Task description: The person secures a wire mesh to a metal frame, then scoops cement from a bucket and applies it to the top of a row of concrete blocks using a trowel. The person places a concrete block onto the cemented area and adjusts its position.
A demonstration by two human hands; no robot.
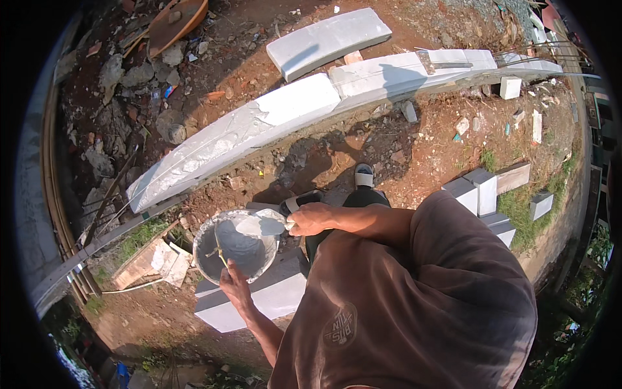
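In my right hand (310, 219) is a trowel (264, 225), its flat blade reaching over a round bucket (199, 245). Grey wet mortar (241, 251) lies inside the bucket, and dried smears coat its rim. My left hand (234, 281) closes at the near rim around the bucket's thin yellowish handle (219, 245). Pale lightweight blocks (256, 301) lie beneath and beside the bucket. Beyond it runs a low row of white blocks (298, 102), with grey mortar spread (214, 146) along the top of its left part.
A loose white block (327, 40) lies behind the row. A string (184, 150) runs along the wall. More blocks (478, 188) stand at the right. Rubble (120, 78) and an orange-brown wheelbarrow tray (175, 26) are at the far left. Broken boards (155, 262) lie left of the bucket.
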